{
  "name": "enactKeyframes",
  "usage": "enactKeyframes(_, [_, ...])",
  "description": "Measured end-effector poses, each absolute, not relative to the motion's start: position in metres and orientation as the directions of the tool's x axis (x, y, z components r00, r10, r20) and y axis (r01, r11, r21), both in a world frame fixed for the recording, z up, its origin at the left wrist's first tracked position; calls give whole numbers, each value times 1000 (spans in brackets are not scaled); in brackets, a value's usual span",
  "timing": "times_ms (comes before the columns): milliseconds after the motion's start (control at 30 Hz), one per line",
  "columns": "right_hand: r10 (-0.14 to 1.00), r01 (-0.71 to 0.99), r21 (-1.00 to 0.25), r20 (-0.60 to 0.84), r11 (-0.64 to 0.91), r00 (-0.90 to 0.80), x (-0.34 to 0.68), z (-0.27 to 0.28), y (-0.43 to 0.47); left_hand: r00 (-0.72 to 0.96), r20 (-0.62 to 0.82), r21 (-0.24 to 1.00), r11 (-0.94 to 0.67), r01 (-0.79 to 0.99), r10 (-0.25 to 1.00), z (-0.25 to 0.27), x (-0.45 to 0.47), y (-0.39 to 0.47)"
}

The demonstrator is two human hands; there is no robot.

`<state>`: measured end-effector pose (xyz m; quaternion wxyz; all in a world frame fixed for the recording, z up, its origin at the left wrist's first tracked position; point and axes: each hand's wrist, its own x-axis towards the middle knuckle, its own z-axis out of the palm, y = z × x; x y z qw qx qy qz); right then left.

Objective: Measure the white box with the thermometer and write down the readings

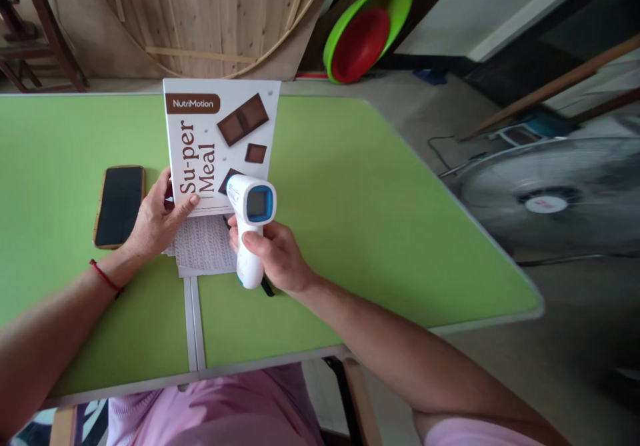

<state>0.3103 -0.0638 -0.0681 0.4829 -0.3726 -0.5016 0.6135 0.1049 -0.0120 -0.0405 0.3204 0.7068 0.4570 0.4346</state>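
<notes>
My left hand (161,216) grips the lower left corner of a white box (195,159) with brown lettering and pictures of chocolate pieces, its thumb on the front face. The box is held up with its front toward me. In my right hand (277,253) is a white infrared thermometer (249,256) with a blue-rimmed screen, the fingers wrapped round its handle. The thermometer is in front of the box's lower right part and hides some of it. Beneath both lie sheets of paper covered in writing (203,249), partly hidden. A dark pen-like thing (267,287) pokes out below my right hand.
A smartphone (119,206) with a dark screen lies on the green table (380,233), left of my left hand. Beyond the far edge are a round wooden board (210,13) and green and red basins (363,43). A fan (545,203) stands right of the table.
</notes>
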Motion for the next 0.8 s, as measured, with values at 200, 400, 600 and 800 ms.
enactKeyframes(200, [969, -179, -983, 15, -30, -246, 311, -66, -64, 218, 327, 849, -387, 360, 919, -41, 104, -11])
enactKeyframes(400, [968, -157, -987, 0, -40, -250, 312, -63, -63, 218, 340, 845, -399, 355, 915, -42, 105, -12])
enactKeyframes(600, [964, -155, -986, -13, -56, -264, 312, -60, -63, 194, 296, 887, -344, 307, 935, -41, 104, -10])
enactKeyframes(800, [938, -122, -990, -23, -69, -346, 314, -50, -62, 263, 238, 925, -301, 233, 935, -36, 100, -6])
